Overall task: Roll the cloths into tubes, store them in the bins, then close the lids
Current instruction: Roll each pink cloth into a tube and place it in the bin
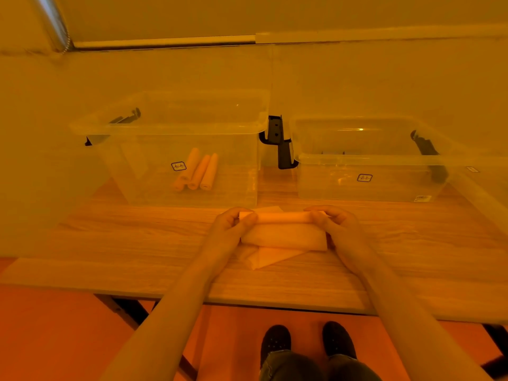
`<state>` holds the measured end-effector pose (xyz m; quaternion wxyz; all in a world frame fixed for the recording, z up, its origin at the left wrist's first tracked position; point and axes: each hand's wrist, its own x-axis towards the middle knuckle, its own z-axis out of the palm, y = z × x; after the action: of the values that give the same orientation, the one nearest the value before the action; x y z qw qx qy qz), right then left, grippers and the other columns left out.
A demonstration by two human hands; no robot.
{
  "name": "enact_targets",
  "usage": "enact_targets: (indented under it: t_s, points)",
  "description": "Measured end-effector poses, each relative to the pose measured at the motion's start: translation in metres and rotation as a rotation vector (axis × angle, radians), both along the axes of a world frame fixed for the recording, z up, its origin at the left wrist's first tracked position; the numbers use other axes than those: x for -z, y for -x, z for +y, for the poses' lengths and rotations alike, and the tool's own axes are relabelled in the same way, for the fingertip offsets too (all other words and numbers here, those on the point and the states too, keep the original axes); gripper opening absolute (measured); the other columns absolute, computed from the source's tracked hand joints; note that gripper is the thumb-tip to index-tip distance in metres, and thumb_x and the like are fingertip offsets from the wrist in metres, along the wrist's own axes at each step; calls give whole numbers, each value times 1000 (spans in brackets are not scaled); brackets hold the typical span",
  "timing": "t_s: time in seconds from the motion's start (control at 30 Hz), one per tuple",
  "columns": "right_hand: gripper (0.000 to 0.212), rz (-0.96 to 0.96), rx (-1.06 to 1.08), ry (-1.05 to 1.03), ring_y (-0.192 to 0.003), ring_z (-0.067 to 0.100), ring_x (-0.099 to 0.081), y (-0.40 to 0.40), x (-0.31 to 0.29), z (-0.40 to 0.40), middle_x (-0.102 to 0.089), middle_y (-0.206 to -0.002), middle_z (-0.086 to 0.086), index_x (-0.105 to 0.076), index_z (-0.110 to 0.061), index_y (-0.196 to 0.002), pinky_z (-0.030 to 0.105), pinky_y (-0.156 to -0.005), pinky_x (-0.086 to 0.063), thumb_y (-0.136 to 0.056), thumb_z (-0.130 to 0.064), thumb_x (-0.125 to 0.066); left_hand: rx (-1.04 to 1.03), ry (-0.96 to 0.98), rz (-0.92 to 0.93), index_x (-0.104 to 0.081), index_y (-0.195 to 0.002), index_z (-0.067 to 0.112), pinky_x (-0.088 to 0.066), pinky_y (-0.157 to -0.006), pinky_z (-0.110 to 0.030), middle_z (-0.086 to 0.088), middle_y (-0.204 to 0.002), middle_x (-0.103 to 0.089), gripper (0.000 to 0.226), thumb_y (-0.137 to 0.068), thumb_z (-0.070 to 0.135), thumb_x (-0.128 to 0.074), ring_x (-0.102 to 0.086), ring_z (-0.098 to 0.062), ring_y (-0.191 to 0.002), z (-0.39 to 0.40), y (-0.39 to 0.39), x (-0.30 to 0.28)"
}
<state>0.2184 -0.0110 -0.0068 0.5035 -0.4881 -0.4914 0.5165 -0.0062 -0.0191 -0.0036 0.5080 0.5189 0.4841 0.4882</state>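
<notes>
Looking at this through a heavy orange cast, we can't really call true colours, and the labels on both bins are too small to read. Our left hand (pixel 233 224) and right hand (pixel 336 224) each pinch one end of a cloth (pixel 283 237) that's part rolled: the tube sits at the far edge between our fingertips and the flat part lies toward us. More cloth (pixel 270 257) pokes out underneath, how many layers we can't tell.

It all sits on a wood-grain table (pixel 137 243) against a plain wall, with reddish floor and our dark shoes (pixel 276 340) below the near edge.

Behind the cloth, the left bin (pixel 170 127) is clear and open, with three rolls (pixel 196 170) lying side by side on its floor. The right bin (pixel 368 158) is also open, and its right side blurs toward the frame edge, so we can't make out whether anything is inside. Black latches (pixel 279 141) hang in the gap between the bins. Bare tabletop stretches to either side of our hands, with a narrow strip between the cloth and the bins.
</notes>
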Motion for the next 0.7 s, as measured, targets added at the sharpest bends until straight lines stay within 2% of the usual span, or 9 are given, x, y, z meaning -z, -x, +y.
enact_targets:
  t_s: [0.1, 0.23, 0.3, 0.4, 0.47, 0.57, 0.7]
  points:
    - [16, -5, 21, 13, -93, 21, -62, 2, 0, 1, -66, -104, 6, -70, -23, -96, 32, -69, -53, -93, -29, -56, -13, 3, 12, -67, -96, 12, -49, -56, -20, 2, -79, -69, 22, -95, 30, -55, -65, -8, -69, 1, 0, 1]
    - [22, 5, 18, 31, -93, 22, -63, 2, -1, 0, -68, -102, 5, -71, -20, -99, 39, -77, -55, -84, -34, -61, -31, -13, 17, -66, -81, 18, -46, -51, -19, 7, -67, -64, 21, -94, 31, -56, -60, -4, -61, 0, -1, 2]
    - [26, -6, -14, 18, -88, 21, -65, 1, -1, -2, -70, -97, 4, -71, -20, -99, 37, -74, -55, -79, -35, -64, -40, -40, 49, -64, -76, 19, -45, -53, -22, 7, -67, -61, 24, -93, 34, -56, -58, -5, -61, 0, 0, 3]
    - [33, -5, -64, 21, -91, 25, -69, 1, -2, -4, -73, -98, 6, -69, -17, -100, 41, -77, -57, -69, -28, -71, -52, -77, 90, -63, -76, 19, -44, -59, -29, 7, -69, -60, 26, -93, 38, -56, -56, -7, -64, 1, 2, 5]
    - [36, -1, -56, 17, -92, 29, -69, 1, -1, -4, -74, -96, 8, -69, -16, -100, 43, -77, -57, -67, -29, -72, -56, -78, 102, -64, -77, 21, -45, -57, -25, 10, -68, -61, 24, -93, 37, -56, -57, -5, -63, 1, 2, 5]
    - [31, -26, -47, -1, -92, 27, -69, 1, -1, -3, -73, -101, 8, -70, -16, -102, 42, -76, -57, -74, -28, -71, -50, -67, 76, -66, -81, 17, -45, -53, -18, 10, -68, -63, 23, -94, 34, -56, -59, -3, -62, 1, 1, 4]
    - [24, -33, -44, 5, -104, 18, -64, -1, 0, 0, -65, -119, -5, -70, -23, -105, 40, -82, -57, -82, -21, -68, -50, -38, 55, -68, -90, 11, -49, -56, -21, 4, -75, -66, 26, -93, 34, -56, -62, -5, -65, 1, 1, 4]
